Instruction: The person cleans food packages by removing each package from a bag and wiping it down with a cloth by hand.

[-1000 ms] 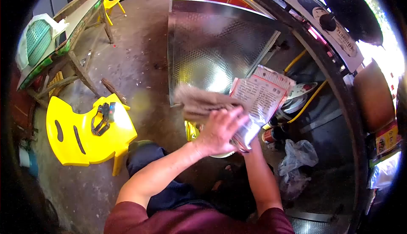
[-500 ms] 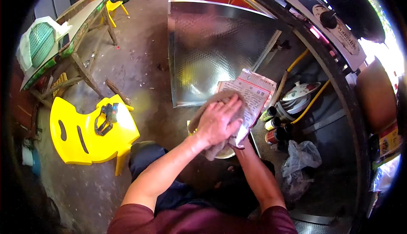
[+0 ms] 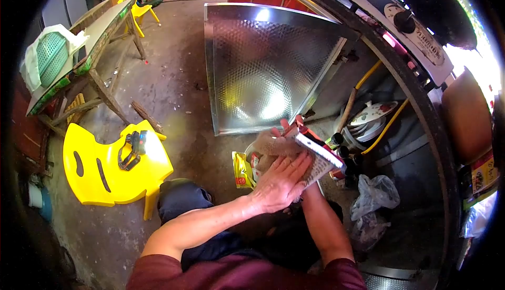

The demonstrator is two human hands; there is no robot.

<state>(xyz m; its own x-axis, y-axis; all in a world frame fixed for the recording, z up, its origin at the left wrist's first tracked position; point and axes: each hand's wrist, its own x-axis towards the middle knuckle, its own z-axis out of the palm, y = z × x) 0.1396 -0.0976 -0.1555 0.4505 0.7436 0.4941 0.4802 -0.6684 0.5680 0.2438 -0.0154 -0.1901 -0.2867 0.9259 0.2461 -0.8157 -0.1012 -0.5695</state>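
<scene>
A brownish-grey cloth [image 3: 269, 146] lies under the fingers of my left hand [image 3: 281, 180], which presses it against a printed packet [image 3: 321, 168]. The packet is tilted, with its pale edge turned up to the right. My right hand [image 3: 288, 125] grips the packet from behind; only some fingertips show past the far side, and the palm is hidden. Just left of the cloth stands a yellow packet [image 3: 242, 170], beside a pale round rim mostly covered by my hands.
An open metal door panel [image 3: 263, 74] stands ahead. Right of it, under the counter [image 3: 421, 98], are bottles, stacked dishes with a lid [image 3: 373, 113] and plastic bags [image 3: 374, 198]. A yellow chair [image 3: 113, 166] holding a strapped headlamp [image 3: 132, 149] and a wooden table [image 3: 108, 27] are left.
The printed packet has turned from showing its printed face to showing its edge. My left hand and the cloth have shifted over it, and the yellow packet shows more fully.
</scene>
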